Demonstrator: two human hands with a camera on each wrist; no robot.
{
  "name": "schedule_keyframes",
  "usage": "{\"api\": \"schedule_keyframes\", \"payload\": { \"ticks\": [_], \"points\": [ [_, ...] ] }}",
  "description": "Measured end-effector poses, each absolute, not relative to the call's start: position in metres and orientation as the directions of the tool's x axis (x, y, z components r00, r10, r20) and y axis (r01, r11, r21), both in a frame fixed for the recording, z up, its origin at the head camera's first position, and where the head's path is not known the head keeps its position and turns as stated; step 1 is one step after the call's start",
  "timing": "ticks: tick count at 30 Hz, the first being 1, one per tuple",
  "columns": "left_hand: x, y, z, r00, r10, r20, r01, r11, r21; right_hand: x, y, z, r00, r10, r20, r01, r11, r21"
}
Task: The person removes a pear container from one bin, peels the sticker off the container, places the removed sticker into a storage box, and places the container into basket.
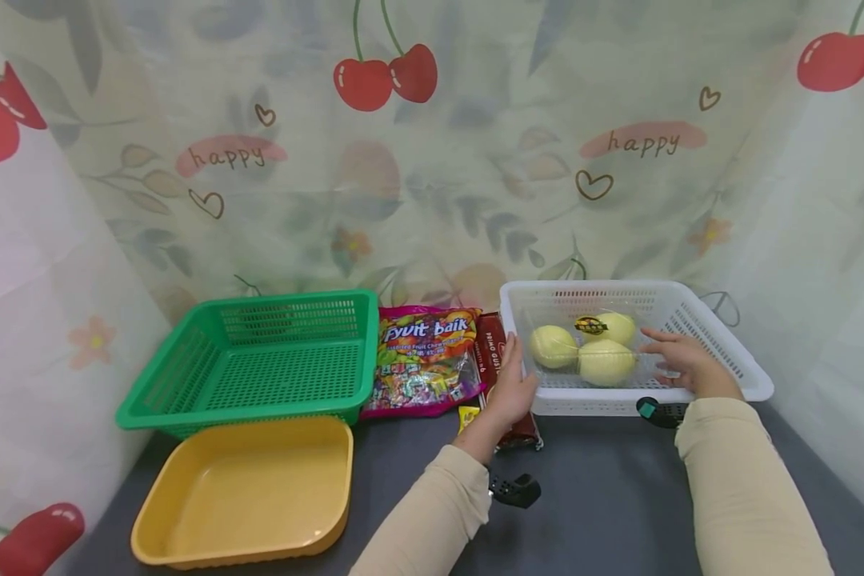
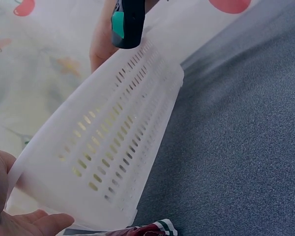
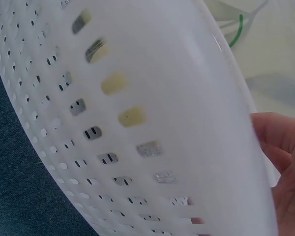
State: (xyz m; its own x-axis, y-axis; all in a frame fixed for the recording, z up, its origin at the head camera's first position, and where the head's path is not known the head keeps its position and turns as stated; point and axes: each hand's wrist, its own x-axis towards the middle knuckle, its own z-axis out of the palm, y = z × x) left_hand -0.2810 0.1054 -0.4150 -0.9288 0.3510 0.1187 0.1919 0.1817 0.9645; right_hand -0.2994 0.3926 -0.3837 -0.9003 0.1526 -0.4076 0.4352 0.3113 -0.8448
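Note:
A white perforated basket stands at the right of the dark table. Inside it lie three round, pale yellow-green fruits in clear wrapping with a black-and-gold label. My left hand rests against the basket's left front corner, its fingers extended along the side. In the left wrist view that hand is at the rim, thumb outside the wall. My right hand reaches over the front rim into the basket, fingers loosely spread just right of the fruits and holding nothing. The right wrist view shows its fingers beyond the rim.
Left of the basket lie a dark red pasta packet, partly under my left hand, and a colourful bag of fruit chews. A small yellow packet peeks out nearby. A green basket and a yellow tray stand farther left.

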Motion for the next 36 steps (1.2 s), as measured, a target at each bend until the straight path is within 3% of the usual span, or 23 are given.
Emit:
{"api": "schedule_keyframes", "payload": {
  "ticks": [22, 36],
  "points": [
    [-0.2813, 0.1069, -0.4175, -0.932, 0.341, 0.125, 0.190, 0.163, 0.968, -0.3073, 0.3905, -0.3905, -0.932, 0.225, -0.285, 0.350, 0.350, -0.869],
    [-0.2815, 0.1060, -0.4181, -0.933, 0.346, 0.102, 0.170, 0.172, 0.970, -0.3055, 0.3911, -0.3815, -0.955, 0.166, -0.246, 0.290, 0.343, -0.894]
  ]
}}
